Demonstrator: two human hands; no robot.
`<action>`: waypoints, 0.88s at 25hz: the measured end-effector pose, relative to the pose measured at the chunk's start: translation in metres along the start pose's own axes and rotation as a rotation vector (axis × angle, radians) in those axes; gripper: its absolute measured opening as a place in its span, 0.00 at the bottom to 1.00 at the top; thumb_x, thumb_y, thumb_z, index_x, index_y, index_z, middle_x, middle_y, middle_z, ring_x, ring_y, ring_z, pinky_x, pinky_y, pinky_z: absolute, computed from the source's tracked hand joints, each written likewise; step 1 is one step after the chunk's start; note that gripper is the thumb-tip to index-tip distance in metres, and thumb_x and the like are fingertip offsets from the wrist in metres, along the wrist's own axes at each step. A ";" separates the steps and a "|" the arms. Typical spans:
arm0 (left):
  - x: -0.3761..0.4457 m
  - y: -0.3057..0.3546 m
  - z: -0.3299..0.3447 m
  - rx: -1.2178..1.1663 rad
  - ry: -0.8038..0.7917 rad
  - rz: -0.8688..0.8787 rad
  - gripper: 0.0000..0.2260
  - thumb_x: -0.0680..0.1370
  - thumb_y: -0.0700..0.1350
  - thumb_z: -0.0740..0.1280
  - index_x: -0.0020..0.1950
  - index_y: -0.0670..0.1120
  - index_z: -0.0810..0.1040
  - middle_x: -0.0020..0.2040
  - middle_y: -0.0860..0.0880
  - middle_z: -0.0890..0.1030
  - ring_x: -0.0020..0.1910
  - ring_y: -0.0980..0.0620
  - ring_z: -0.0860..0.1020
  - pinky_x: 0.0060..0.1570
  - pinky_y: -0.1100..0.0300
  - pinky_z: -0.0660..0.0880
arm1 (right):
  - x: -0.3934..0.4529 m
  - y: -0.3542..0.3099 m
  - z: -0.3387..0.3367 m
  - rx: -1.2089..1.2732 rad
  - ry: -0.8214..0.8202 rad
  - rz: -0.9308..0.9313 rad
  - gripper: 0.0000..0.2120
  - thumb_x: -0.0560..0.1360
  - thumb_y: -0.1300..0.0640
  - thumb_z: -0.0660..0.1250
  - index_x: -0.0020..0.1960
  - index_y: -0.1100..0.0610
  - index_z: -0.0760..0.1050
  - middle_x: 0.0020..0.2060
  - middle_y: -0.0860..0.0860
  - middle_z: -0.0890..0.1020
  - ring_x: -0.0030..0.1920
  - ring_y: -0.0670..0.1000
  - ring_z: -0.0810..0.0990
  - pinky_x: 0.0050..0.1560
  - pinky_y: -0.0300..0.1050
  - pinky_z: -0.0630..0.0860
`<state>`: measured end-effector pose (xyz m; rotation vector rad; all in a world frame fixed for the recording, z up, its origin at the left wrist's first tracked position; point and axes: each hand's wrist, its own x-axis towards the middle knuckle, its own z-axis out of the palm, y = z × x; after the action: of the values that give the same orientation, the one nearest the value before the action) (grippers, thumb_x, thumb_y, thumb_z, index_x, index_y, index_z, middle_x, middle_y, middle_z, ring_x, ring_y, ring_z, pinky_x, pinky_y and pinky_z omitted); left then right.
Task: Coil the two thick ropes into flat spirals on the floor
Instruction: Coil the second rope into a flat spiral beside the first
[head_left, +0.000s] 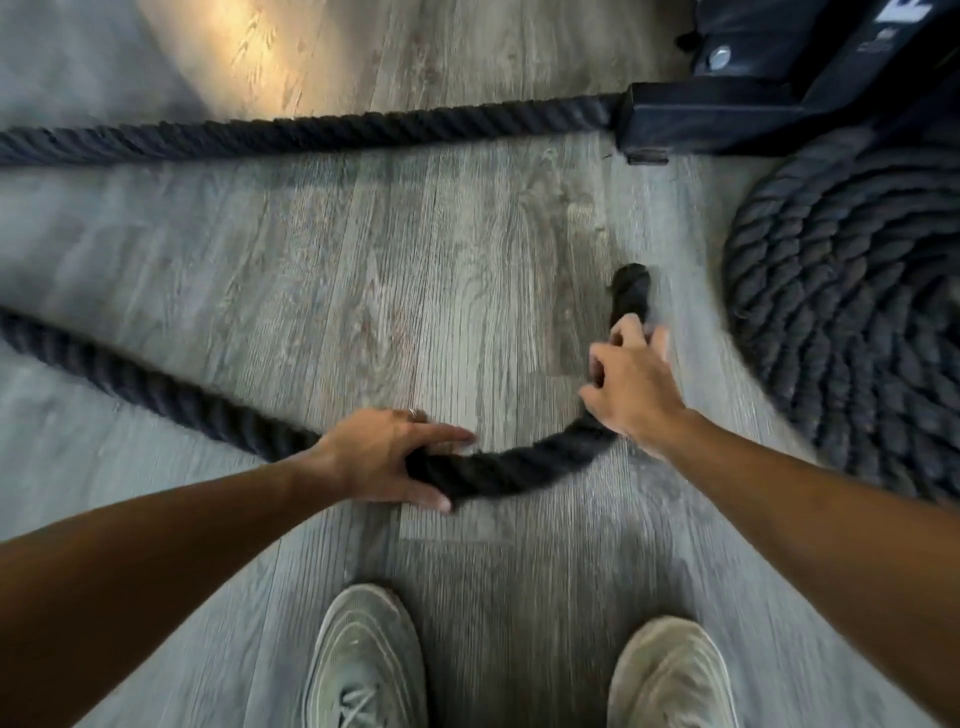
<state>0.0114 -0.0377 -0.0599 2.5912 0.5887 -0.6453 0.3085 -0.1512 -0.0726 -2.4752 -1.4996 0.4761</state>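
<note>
A thick dark rope runs in from the left edge along the wooden floor and bends upward to its capped end. My left hand grips this rope at the low point of the bend. My right hand clasps it close to the capped end. A second stretch of rope lies straight across the top, reaching a black metal base. At the right, rope lies wound in a flat spiral coil, partly cut off by the frame edge.
The black metal equipment base stands at the top right, touching the spiral coil's upper side. My two grey shoes stand on the grey wood floor at the bottom. Warm light falls on the floor at the top left.
</note>
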 end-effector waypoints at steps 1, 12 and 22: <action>-0.002 0.013 0.007 0.025 -0.082 0.035 0.45 0.61 0.82 0.60 0.76 0.71 0.56 0.64 0.56 0.79 0.60 0.50 0.79 0.59 0.52 0.76 | -0.019 0.002 0.003 -0.010 -0.030 -0.104 0.12 0.71 0.56 0.74 0.39 0.54 0.70 0.52 0.48 0.64 0.52 0.53 0.60 0.40 0.47 0.75; 0.059 0.038 -0.020 0.186 0.366 -0.017 0.40 0.79 0.63 0.64 0.82 0.54 0.43 0.82 0.45 0.56 0.80 0.42 0.58 0.74 0.40 0.63 | -0.070 0.008 0.020 0.139 -0.174 -0.651 0.12 0.69 0.62 0.71 0.40 0.51 0.68 0.52 0.44 0.69 0.53 0.54 0.65 0.42 0.52 0.75; 0.093 0.060 -0.047 0.575 0.254 0.028 0.26 0.82 0.65 0.48 0.72 0.51 0.68 0.61 0.41 0.77 0.58 0.42 0.75 0.56 0.48 0.71 | -0.148 -0.024 0.042 0.500 0.054 0.235 0.43 0.68 0.41 0.78 0.75 0.50 0.61 0.69 0.53 0.64 0.66 0.55 0.72 0.59 0.48 0.77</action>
<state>0.1314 -0.0373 -0.0532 3.2482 0.4930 -0.5367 0.2093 -0.2712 -0.0788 -2.2403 -0.9254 0.7171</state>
